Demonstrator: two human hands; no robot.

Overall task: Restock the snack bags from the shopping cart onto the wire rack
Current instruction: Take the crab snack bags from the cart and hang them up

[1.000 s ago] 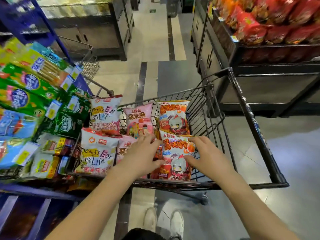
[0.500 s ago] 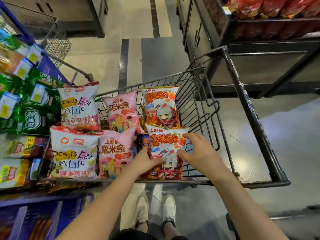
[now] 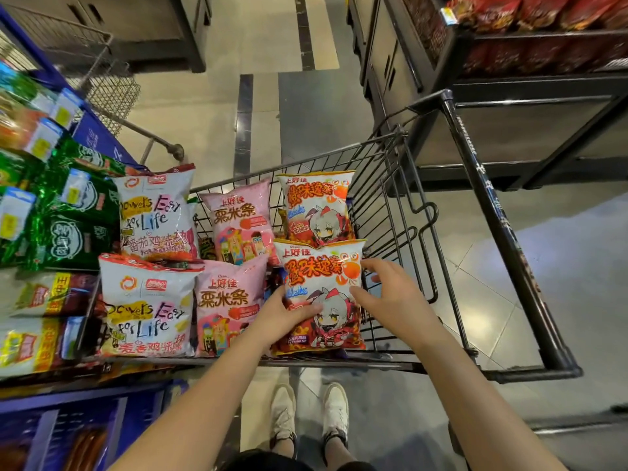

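Glossy orange snack bag (image 3: 323, 294) upright at near right of the wire shopping cart (image 3: 394, 198), left hand (image 3: 282, 314) grip clasping its left edge, right hand (image 3: 387, 297) grip spread wide, fingertips at its right edge, puffy pink bags (image 3: 231, 300) beside

The cart (image 3: 390, 185) is showing thin dark metal wire with a dull sheen, and inside it the snack bags (image 3: 319, 294) are gleaming as glossy, crinkled plastic film. Left of the cart, green packs (image 3: 78, 212) are glinting like shiny foil, while under the cart the floor (image 3: 210, 110) is reflecting light as smooth polished tile.
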